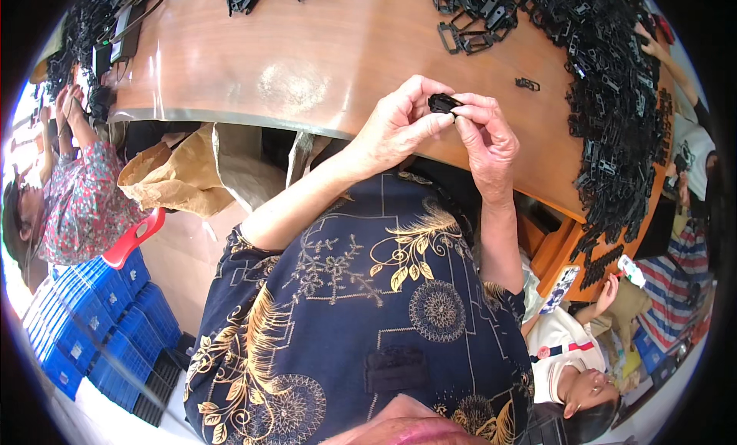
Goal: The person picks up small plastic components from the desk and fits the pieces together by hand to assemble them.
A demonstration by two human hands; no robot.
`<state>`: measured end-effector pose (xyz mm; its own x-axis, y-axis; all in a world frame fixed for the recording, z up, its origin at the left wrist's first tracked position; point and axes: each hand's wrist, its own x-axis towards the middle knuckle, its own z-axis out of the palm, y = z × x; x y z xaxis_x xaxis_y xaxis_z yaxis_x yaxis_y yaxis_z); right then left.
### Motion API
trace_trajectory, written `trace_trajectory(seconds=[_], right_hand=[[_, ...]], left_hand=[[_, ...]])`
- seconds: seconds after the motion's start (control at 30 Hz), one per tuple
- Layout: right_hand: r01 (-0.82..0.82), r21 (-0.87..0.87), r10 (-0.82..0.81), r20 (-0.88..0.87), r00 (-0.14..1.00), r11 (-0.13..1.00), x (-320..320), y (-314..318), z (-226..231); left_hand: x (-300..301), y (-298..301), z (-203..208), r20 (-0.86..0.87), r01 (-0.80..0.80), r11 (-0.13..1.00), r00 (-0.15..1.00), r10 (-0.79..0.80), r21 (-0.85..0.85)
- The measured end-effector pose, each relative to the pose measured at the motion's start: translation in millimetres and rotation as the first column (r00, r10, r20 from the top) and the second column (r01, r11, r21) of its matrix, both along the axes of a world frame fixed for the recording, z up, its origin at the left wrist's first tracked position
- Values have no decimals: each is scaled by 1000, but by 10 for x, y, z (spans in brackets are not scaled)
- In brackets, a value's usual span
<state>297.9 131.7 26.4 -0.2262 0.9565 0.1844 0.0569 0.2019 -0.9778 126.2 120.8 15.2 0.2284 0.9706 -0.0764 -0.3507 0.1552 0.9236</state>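
A small black plastic part (443,103) is held between both hands above the table's near edge. My left hand (401,122) pinches it from the left with thumb and fingers. From the right, my right hand (490,142) grips its other side between thumb and fingertips. The fingers cover much of the part, so its full shape is hidden. One loose black part of a framed shape (527,84) lies on the wooden table (368,53) to the right of my hands.
A long heap of black plastic parts (606,138) lines the table's right side, with a smaller cluster of frames (476,30) at the far edge. Brown paper sacks (180,176) hang below the table at left, near stacked blue crates (100,314). Other people sit on both sides.
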Motion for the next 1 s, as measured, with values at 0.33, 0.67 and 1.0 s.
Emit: trace_trajectory(seconds=[0.33, 0.67, 1.0], right_hand=[[-213, 522, -172, 592, 787, 826, -225, 70, 228], [-103, 346, -104, 531, 841, 932, -297, 109, 53], [13, 66, -42, 458, 888, 998, -283, 209, -130]], left_hand=[[-63, -15, -61, 242, -53, 988, 966, 87, -144], [-851, 557, 14, -596, -328, 879, 647, 475, 345], [-1679, 1273, -131, -879, -28, 881, 53, 474, 473]])
